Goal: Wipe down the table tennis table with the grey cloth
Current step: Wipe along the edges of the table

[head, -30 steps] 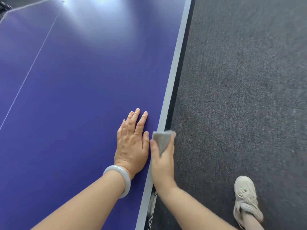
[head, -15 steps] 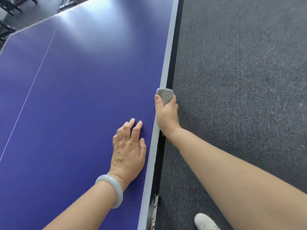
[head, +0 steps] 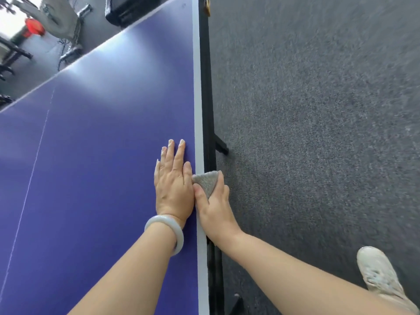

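Note:
The blue table tennis table (head: 102, 144) fills the left half of the view, with a white stripe along its right edge and a black frame beneath. My left hand (head: 173, 185) lies flat on the blue top close to that edge, fingers together, a pale bangle on the wrist. My right hand (head: 213, 210) grips the folded grey cloth (head: 205, 180) and presses it over the white edge stripe, right beside my left thumb. Part of the cloth is hidden under my fingers.
Dark grey carpet (head: 318, 133) covers the floor to the right of the table. A black table leg (head: 221, 144) juts out under the edge. My white shoe (head: 379, 273) stands at the lower right. Chairs, a black case (head: 129, 7) and a red object (head: 34, 27) lie beyond the far end.
My right hand slid the cloth forward along the table edge, then drew it back beside my left hand. The left hand stayed flat. The view lifted, showing the table's far end.

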`<state>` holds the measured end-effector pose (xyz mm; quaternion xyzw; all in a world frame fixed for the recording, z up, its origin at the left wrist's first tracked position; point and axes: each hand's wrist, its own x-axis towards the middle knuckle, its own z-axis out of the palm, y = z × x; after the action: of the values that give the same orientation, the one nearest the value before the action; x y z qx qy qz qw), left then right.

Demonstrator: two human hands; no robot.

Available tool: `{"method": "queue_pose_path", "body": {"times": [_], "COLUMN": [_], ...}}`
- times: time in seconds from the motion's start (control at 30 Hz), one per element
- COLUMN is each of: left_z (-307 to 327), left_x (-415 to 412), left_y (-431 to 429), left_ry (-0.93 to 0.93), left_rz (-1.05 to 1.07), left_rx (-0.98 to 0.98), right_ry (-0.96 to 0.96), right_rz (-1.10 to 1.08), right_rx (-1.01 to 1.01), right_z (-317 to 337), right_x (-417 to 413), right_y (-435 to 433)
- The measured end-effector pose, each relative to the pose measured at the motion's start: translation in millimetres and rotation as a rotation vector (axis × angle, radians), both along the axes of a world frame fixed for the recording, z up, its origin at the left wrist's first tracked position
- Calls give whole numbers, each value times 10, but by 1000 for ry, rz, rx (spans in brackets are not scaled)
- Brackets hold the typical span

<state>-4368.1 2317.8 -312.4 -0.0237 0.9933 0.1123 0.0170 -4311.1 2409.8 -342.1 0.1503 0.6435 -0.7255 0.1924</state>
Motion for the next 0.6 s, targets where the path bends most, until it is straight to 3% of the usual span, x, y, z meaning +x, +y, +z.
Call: {"method": "queue_pose_path", "body": {"times": [0.1, 0.27, 0.37, 0.47, 0.6], "left_z": [24, 50, 52, 59, 43], "left_x": [-26, -14, -31, -13, -23], "left_y": [-5, -17, -14, 4, 5], "left_ry": [-21, -40, -39, -33, -21], "left_rz": [-6, -31, -25, -29, -23], "left_rx": [-13, -26, -24, -18, -7], "right_ry": [-18, -18, 2, 79, 181], "right_rz": [-23, -91, -103, -155, -251], "right_rx": [9, 54, 42, 10, -97], "right_z": [46, 67, 23, -22, 9], "right_x": [-223, -1665, -2021, -1517, -193], "right_y": [5, 133, 158, 74, -89]}}
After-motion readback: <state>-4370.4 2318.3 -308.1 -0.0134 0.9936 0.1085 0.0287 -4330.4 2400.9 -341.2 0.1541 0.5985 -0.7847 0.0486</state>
